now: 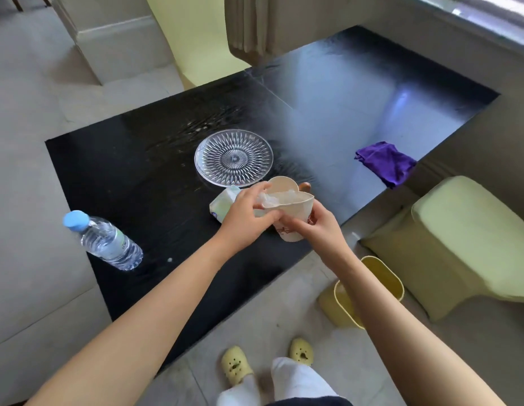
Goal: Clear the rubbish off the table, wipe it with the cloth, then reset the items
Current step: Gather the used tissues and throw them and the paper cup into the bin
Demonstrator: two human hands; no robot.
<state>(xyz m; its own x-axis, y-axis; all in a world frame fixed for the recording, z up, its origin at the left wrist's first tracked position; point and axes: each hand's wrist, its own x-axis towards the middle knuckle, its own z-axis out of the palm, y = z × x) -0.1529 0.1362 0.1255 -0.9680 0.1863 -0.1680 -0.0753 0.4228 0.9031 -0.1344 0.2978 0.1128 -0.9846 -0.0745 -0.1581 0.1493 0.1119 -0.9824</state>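
We note bright daylight from the window [489,13] at upper right, pale glare across the glossy black table [357,92], soft shadows, mild overall blur, wide-angle bending at edges.

Both hands gripping paper cup [290,212] over black table [155,183], perhaps crumpled tissue inside, glass plate [233,157] near.

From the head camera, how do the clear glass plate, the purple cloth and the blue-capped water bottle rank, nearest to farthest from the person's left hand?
1. Clear patterned glass plate: just beyond the left hand, mid-table.
2. Purple cloth: off to the right, at the table's edge.
3. Clear plastic water bottle with the blue cap: off to the left, lying on its side near the edge.
Cloth and bottle look nearly equal; that order is unsure.
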